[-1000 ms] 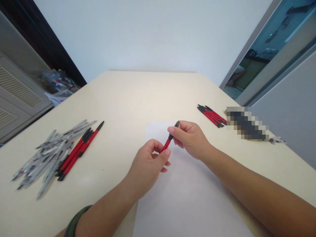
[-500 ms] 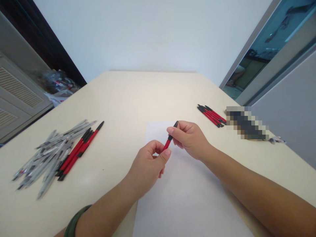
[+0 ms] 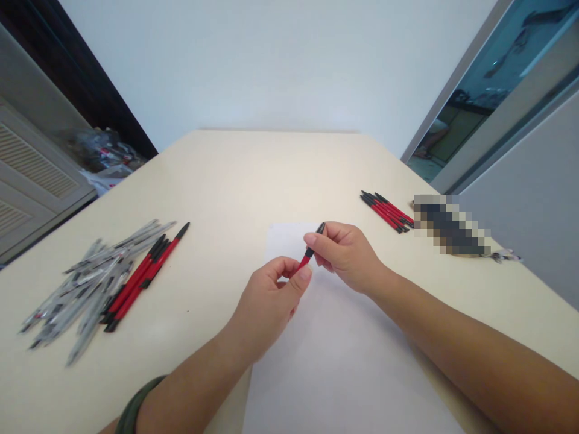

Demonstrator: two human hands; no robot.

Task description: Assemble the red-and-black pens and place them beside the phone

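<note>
Pen (image 3: pixel 308 255) bridges your left hand (image 3: pixel 271 296) and your right hand (image 3: pixel 347 254), slanting over the paper (image 3: pixel 348 361); you pinch its red part with the left, its black end with the right.

Head-worn view, forward, downward, close above table (image 3: pixel 271 175)

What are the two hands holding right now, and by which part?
A red and black pen: the right hand pinches its black end, the left hand its red barrel.

Red pen (image 3: pixel 306 259), lower end invisible inside left hand (image 3: pixel 272 296)
</note>
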